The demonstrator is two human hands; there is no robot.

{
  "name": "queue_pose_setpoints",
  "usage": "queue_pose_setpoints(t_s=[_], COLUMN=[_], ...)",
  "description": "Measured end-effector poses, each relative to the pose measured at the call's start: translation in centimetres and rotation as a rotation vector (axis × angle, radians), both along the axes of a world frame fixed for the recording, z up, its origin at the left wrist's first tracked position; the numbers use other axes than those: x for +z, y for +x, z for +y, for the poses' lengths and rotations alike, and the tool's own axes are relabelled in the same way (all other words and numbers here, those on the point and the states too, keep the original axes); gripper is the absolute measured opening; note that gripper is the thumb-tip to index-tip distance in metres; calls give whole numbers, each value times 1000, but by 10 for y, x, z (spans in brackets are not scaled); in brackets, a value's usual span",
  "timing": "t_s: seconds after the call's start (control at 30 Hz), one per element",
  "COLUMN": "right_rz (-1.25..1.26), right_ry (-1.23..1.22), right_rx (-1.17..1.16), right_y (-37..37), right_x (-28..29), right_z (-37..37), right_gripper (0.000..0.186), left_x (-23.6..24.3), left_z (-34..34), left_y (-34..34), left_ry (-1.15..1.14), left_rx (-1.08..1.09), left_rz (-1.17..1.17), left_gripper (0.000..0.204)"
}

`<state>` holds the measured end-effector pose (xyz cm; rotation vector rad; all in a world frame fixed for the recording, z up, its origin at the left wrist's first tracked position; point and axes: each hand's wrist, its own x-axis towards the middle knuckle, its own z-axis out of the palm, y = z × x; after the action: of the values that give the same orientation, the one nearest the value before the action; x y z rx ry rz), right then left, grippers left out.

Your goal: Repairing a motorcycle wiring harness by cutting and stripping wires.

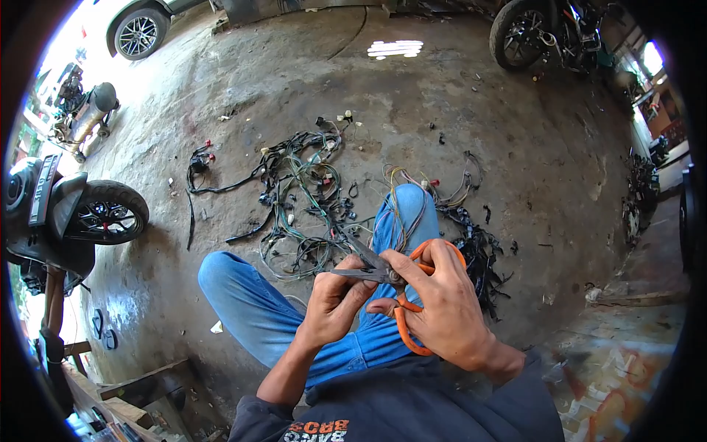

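Observation:
In my right hand (449, 313) is a pair of scissors (411, 340) with orange handles and dark blades, which stand apart and point left. My left hand (335, 302) is closed in a pinch at the blades; whatever it grips there is too small or hidden to make out. Thin coloured wires (398, 221) drape over my right knee, just beyond the scissors. On the floor ahead lies a tangled wiring harness (283, 166) of black-wrapped and green wires with several small connectors. Black strips (479, 258) are heaped right of my knee.
A motorcycle's front wheel (109, 214) stands at the left, and another motorcycle (519, 37) at the far right. A car wheel (138, 34) shows at the far left. Sandals (109, 339) and a wooden frame (147, 379) are at lower left. Small scraps dot the concrete floor (560, 199).

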<state>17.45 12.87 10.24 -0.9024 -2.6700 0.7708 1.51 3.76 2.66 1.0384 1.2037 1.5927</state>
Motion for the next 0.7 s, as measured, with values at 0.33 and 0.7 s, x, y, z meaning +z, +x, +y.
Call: queue_pose_setpoints(t_s=[0.33, 0.7], right_rz=[16, -5], right_ry=[7, 1], right_rx=[5, -27], right_y=[1, 1], right_x=[-5, 2], right_z=[-1, -7], right_gripper=[60, 56], left_x=[-7, -11], left_z=[-2, -4], left_y=[1, -7], left_ry=[19, 20], left_rx=[30, -27], left_rz=[69, 112], left_gripper=[9, 9])
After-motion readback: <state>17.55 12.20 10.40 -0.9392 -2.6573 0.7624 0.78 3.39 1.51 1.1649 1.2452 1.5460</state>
